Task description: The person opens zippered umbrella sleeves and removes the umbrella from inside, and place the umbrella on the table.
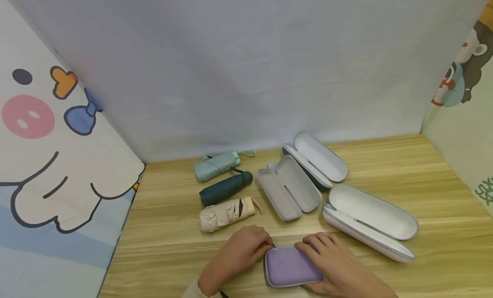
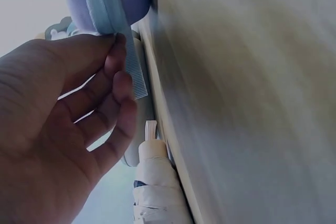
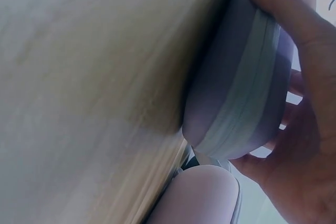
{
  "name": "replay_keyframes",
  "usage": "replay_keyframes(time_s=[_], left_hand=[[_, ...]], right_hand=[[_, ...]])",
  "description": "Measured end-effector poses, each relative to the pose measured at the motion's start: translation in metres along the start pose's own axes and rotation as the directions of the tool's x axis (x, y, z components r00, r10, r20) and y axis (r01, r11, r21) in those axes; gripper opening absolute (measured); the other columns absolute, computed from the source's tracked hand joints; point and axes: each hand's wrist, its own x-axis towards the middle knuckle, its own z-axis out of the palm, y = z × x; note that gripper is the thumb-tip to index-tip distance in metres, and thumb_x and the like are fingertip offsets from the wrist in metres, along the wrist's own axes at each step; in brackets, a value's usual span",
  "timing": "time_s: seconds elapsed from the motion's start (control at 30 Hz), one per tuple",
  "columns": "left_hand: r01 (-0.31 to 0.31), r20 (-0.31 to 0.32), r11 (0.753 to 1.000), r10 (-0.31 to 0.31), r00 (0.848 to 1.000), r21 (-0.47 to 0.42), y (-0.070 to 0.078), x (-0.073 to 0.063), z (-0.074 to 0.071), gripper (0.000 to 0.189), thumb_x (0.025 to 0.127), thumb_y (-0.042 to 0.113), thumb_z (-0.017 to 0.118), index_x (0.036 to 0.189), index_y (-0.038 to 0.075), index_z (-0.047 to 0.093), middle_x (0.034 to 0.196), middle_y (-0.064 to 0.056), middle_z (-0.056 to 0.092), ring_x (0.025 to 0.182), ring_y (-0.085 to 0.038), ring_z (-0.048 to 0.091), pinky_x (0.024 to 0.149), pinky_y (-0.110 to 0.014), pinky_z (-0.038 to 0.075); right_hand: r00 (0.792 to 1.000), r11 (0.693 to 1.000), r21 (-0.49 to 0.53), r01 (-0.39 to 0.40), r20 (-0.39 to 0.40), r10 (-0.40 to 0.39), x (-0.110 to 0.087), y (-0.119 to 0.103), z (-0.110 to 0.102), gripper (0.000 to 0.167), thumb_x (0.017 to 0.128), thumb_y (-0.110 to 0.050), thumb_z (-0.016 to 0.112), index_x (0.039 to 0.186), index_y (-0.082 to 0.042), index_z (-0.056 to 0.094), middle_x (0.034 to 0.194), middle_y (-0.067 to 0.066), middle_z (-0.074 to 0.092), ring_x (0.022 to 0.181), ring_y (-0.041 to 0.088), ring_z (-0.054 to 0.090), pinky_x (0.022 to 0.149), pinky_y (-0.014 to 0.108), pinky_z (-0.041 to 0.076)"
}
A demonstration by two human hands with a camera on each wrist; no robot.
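Note:
A small purple zip case (image 1: 294, 267) lies closed on the table near the front, with a pale grey-blue zipper band around its side. My right hand (image 1: 337, 264) grips its right end; in the right wrist view the thumb (image 3: 286, 6) presses along the zipper band while the other fingers reach over the far side. At the case's back left corner is my left hand (image 1: 246, 249). Its thumb and index finger pinch at the zipper (image 2: 107, 9), beside a pale ribbed fabric strip (image 2: 137, 80). The zipper's slider is hidden behind the fingertips.
Three folded umbrellas, light teal (image 1: 215, 166), dark green (image 1: 225, 189) and beige (image 1: 225, 214), lie left of centre. Three open glasses cases stand to their right: grey (image 1: 289, 189), dark-shelled (image 1: 319, 159) and pink-shelled (image 1: 369, 223). A pale cloth (image 1: 262, 67) hangs behind.

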Motion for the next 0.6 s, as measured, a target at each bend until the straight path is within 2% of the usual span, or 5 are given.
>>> replay_keyframes(time_s=[0.13,0.23,0.6], left_hand=[[-0.019,-0.063,0.993,0.026,0.998,0.113,0.000,-0.004,0.001,0.007,0.099,0.025,0.072,0.096,0.020,0.074,0.090,0.010,0.071,0.083,-0.006,0.063,0.073,-0.021,0.049],[-0.011,-0.091,0.986,0.027,0.995,0.165,-0.001,-0.007,0.003,0.005,0.097,0.027,0.075,0.095,0.022,0.073,0.090,0.012,0.070,0.081,-0.006,0.061,0.072,-0.021,0.046],[0.013,-0.128,0.971,0.018,0.992,0.237,0.001,-0.016,0.002,0.008,0.095,0.027,0.076,0.091,0.023,0.070,0.088,0.011,0.065,0.080,-0.007,0.057,0.070,-0.022,0.043]], right_hand=[[0.999,1.000,-0.023,0.001,-0.041,-0.002,0.001,0.001,0.001,0.080,0.075,-0.061,0.084,0.140,-0.023,0.058,0.129,-0.010,0.060,0.117,0.011,0.056,0.096,0.043,0.049],[0.998,0.999,-0.037,-0.005,-0.065,0.003,0.001,0.003,0.001,0.081,0.073,-0.062,0.085,0.138,-0.022,0.059,0.127,-0.008,0.061,0.117,0.013,0.056,0.096,0.043,0.049],[0.993,0.997,-0.065,-0.037,-0.110,0.030,0.002,0.004,0.005,0.083,0.071,-0.066,0.084,0.137,-0.020,0.061,0.123,-0.005,0.064,0.113,0.015,0.059,0.094,0.043,0.050]])
